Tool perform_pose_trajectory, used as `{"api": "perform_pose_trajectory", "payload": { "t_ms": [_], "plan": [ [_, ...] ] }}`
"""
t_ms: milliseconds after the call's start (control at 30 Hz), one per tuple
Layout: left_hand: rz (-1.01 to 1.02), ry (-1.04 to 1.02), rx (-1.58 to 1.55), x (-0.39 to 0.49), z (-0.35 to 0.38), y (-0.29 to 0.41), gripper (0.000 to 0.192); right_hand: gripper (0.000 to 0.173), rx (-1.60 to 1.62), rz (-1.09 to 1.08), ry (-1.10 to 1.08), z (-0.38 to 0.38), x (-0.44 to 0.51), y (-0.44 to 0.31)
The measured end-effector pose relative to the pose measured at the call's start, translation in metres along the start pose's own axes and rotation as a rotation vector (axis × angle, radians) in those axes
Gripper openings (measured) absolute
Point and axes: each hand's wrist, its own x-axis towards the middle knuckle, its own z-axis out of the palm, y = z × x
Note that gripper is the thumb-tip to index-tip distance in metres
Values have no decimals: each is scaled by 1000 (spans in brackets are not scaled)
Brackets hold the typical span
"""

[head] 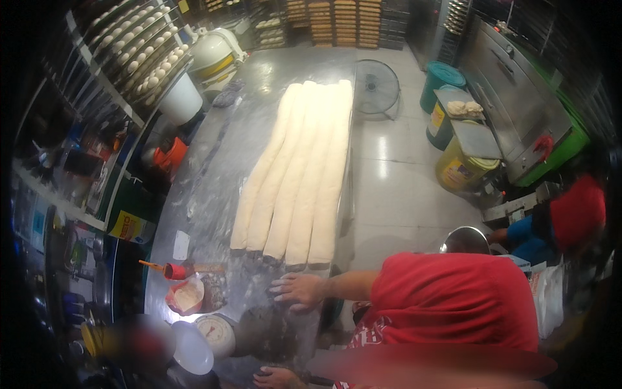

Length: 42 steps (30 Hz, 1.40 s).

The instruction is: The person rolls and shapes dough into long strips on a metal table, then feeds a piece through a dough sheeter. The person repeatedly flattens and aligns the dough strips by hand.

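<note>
Several long, pale dough strips [296,185] lie side by side along the metal worktable [214,194]. My right hand [301,291] rests palm down on the floury surface just below their near ends, fingers spread and nothing in it. Low in the picture is my left hand [278,377], fingers apart over the dark near part of the table; no held object shows there, and its wrist is partly hidden. To the left stand a round-dial kitchen scale [215,333], a white oval bowl [193,347], a red container of pale powder [186,297] and a red cup [176,271].
A floor fan [376,86] stands beyond the table's right edge. Lidded buckets [464,167] and a steel oven [515,92] line the right side. Another person in red [578,214] is at far right. Racks of dough balls [155,73] and a mixer [214,53] stand at upper left.
</note>
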Motion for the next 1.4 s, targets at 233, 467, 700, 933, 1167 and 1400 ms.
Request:
{"api": "perform_pose_trajectory", "payload": {
  "t_ms": [233,467,700,933,1167,1400],
  "plan": [
    [-70,-60,48,19,-27,-4,40,63,23,24,-15,3,0,1],
    [-272,-354,-88,20,-34,3,46,62,-2,6,4,3,2,2],
    [-376,-426,-202,-3,1,0,50,61,-22,5,8,3,2,1],
    [-353,-462,-111,-11,17,-3,50,61,-14,-13,31,3,2,2],
    [-384,-436,-117,-18,25,-2,51,61,-27,-10,16,3,3,2],
    [-360,-398,-85,-19,29,-4,50,60,-20,-12,16,3,3,1]
  ]
}}
